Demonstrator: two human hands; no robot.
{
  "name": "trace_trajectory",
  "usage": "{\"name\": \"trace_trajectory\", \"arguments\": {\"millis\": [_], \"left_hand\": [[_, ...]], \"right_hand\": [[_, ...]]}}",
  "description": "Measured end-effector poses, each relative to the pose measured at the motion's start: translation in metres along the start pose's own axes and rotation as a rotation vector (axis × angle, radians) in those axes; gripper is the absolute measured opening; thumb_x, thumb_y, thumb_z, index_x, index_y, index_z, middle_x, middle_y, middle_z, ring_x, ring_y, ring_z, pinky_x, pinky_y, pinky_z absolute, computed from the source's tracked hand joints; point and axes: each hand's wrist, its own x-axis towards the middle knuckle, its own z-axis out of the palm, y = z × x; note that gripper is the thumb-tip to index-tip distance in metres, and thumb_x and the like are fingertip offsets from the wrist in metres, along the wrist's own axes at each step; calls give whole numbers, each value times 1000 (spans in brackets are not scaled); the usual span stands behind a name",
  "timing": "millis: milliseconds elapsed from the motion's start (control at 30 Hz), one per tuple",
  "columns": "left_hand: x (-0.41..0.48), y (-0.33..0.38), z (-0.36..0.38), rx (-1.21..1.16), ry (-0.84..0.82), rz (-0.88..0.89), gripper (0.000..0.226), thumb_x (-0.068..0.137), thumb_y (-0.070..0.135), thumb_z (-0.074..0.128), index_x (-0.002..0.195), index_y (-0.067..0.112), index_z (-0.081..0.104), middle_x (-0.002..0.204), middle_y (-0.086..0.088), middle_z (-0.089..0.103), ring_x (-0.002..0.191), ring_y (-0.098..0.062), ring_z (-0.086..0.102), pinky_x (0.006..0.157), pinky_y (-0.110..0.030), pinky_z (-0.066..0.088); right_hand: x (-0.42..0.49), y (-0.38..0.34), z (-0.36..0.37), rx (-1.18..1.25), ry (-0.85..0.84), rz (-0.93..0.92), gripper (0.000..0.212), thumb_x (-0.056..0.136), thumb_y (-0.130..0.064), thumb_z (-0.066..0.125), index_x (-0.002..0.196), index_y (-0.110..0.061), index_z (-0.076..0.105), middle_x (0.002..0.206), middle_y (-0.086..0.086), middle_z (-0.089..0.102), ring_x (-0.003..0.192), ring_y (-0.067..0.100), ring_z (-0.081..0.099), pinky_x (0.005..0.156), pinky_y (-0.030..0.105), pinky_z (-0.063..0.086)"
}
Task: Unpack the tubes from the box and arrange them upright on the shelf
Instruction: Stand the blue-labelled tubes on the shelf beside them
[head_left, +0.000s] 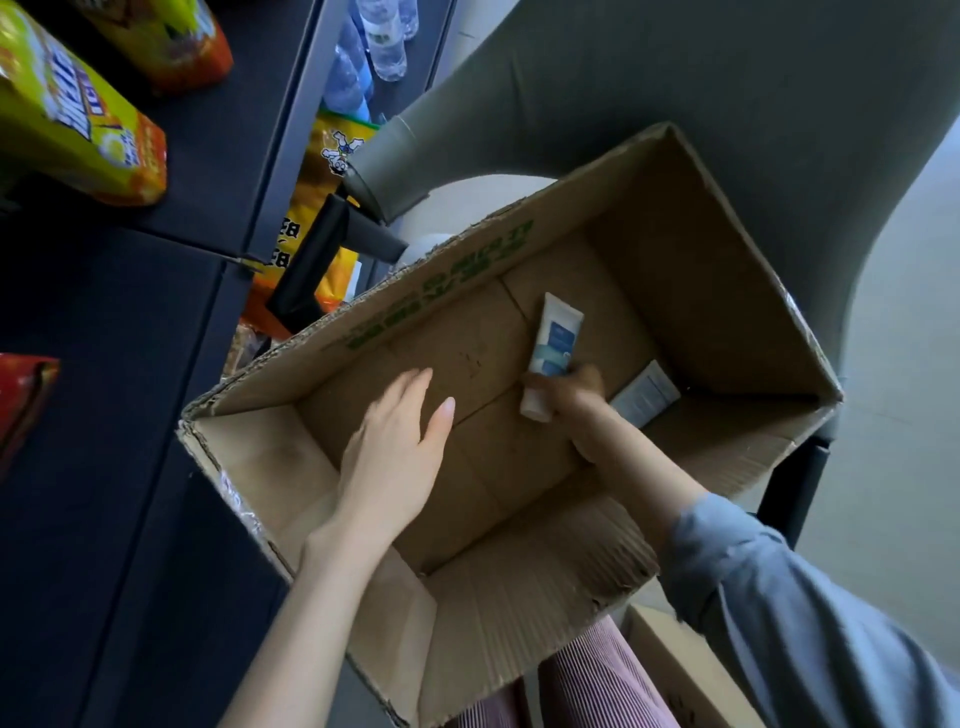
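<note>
My right hand (566, 400) is deep in the brown cardboard box (467, 260), fingers curled round the cap end of a white-and-blue plastic tube (553, 343). The tube's long axis points away from me toward the far wall. A second white tube (644, 395) lies flat just right of that hand. My left hand (400, 447) hovers, fingers straight. The dark shelf (130, 312) stands left, beyond the box's rim, and the way straight up looks open.

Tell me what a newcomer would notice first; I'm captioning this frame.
A large, nearly empty cardboard box fills the middle. Inside, the right hand grips a white-and-blue tube, a second tube lies beside it, and the left hand is open over the box floor. Bright yellow snack bags sit on the dark shelf, upper left.
</note>
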Motion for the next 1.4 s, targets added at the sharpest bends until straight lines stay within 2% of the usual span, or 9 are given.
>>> {"name": "trace_trajectory", "arguments": {"millis": [133,300,433,667,767,867,967,1200,1400], "left_hand": [[1,8,4,-236,50,-18,44,97,35,46,138,19,45,142,1,46,127,-16,45,95,-22,34],[2,29,4,-638,182,-122,45,92,30,57,133,16,47,127,0,55,103,-4,58,66,-1,43],[0,38,4,-828,228,-126,22,90,22,61,109,11,57,108,-5,67,86,-3,66,66,-12,51],[-8,31,9,-861,134,-118,33,82,25,70,112,14,61,102,3,68,90,-5,68,65,-13,53],[-7,24,8,-866,158,-113,27,82,21,70,107,14,63,97,5,70,88,0,68,64,-13,52],[-5,14,5,-938,166,-147,12,83,17,69,94,19,65,86,10,72,82,-2,69,62,-13,52],[-3,3,-1,-930,171,-157,10,83,19,69,89,25,65,85,12,73,84,-3,70,65,-16,54],[-2,-6,-10,-847,140,-99,15,76,33,71,89,29,64,86,22,71,87,0,68,66,-15,54],[-6,-4,-6,-868,123,-85,31,67,43,69,93,27,64,92,17,72,91,-4,68,74,-21,56]], "right_hand": [[-43,-7,6,32,-123,-190,60,79,-14,75,130,-7,45,116,7,60,95,18,62,72,26,54],[-96,-3,11,-186,-78,-525,65,72,-23,80,129,-17,50,117,-6,56,104,10,57,92,37,50],[-126,8,22,-156,-30,-640,56,71,-26,78,121,-27,54,107,-17,54,94,0,58,89,33,50],[-136,20,28,-43,34,-707,52,79,-20,74,125,-25,51,107,-20,50,99,-9,54,82,27,52],[-132,20,23,-122,-101,-730,61,80,-23,74,132,-21,44,118,-11,50,106,-6,52,85,19,50],[-122,15,9,-218,-242,-687,100,68,-46,76,147,-19,21,141,-1,37,126,3,41,102,16,38],[-102,6,-6,-234,-151,-592,119,57,-59,71,150,-16,10,149,7,25,137,13,29,111,24,27],[-18,12,-32,-141,126,-167,101,87,-27,67,150,-13,-10,159,13,-5,146,29,10,117,41,21],[22,20,-27,-104,297,208,91,90,-26,61,150,-6,-4,156,19,3,142,35,16,115,42,21]]}}
